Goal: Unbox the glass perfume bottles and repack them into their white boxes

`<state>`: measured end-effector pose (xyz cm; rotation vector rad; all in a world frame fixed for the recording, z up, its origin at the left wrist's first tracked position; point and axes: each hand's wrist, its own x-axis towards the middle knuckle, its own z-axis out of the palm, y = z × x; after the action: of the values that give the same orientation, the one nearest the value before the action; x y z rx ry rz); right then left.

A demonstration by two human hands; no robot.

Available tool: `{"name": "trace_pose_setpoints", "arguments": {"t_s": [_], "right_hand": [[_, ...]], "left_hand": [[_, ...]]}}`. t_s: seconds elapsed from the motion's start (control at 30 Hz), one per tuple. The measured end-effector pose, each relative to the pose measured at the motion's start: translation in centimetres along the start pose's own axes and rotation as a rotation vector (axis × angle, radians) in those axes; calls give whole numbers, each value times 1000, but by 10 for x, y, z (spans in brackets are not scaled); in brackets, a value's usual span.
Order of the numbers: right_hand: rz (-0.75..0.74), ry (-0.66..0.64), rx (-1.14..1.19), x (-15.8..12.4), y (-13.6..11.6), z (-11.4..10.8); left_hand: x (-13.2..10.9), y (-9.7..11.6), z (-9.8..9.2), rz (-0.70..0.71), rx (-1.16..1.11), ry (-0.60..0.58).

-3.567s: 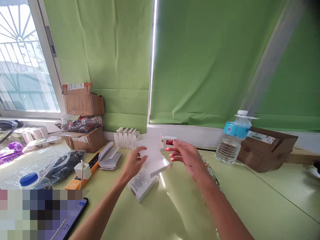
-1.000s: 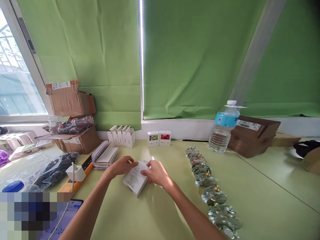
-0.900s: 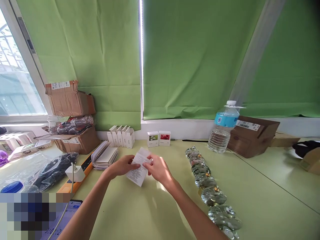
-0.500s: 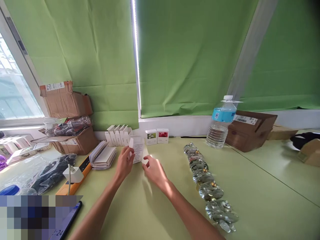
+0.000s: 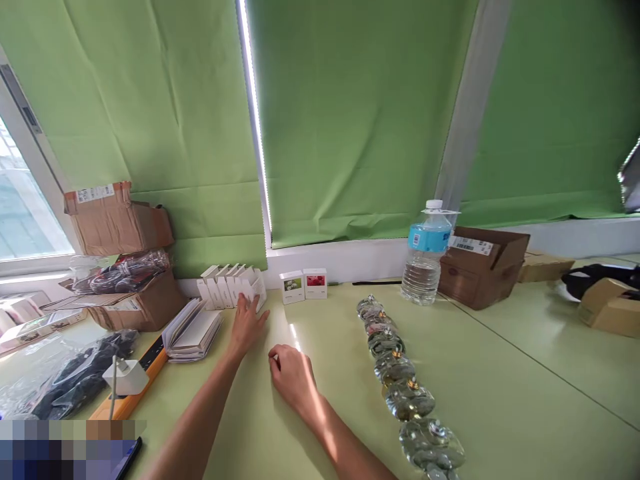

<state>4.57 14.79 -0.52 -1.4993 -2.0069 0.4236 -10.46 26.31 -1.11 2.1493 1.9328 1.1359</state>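
Observation:
My left hand [image 5: 247,321] is stretched forward with fingers spread, its fingertips against the right end of a row of several small white open-topped boxes [image 5: 227,290] that stand by the wall. It holds nothing. My right hand [image 5: 290,373] rests on the green table [image 5: 500,373] a little nearer to me, fingers curled under, with nothing visible in them. Two small white boxes with a green and a red picture [image 5: 303,285] stand just right of the row.
A stack of flat white box blanks [image 5: 193,330] lies left of my left hand. An orange power strip with a white charger [image 5: 127,377], cardboard boxes [image 5: 117,217], a water bottle [image 5: 425,253], a brown box [image 5: 483,263] and a strip of wrapped glass items [image 5: 397,380] surround the area.
The white box that both hands held has gone from my hands to the right end of the row. My left hand has let go; my right hand drew back onto the table.

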Motion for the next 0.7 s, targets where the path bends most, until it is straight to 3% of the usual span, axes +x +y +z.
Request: {"name": "trace_pose_setpoints", "arguments": {"t_s": [0.1, 0.2, 0.37, 0.53, 0.7], "right_hand": [[-13, 1, -16, 0, 1, 0], [-34, 0, -24, 0, 2, 1], [-34, -7, -41, 1, 1, 0], [-27, -19, -62, 1, 0, 0], [-24, -4, -67, 0, -1, -1]], "left_hand": [[12, 3, 19, -120, 55, 4], [8, 8, 33, -180, 88, 4], [-3, 14, 28, -175, 116, 64], [3, 28, 13, -39, 90, 101], [39, 52, 13, 140, -7, 0]]}}
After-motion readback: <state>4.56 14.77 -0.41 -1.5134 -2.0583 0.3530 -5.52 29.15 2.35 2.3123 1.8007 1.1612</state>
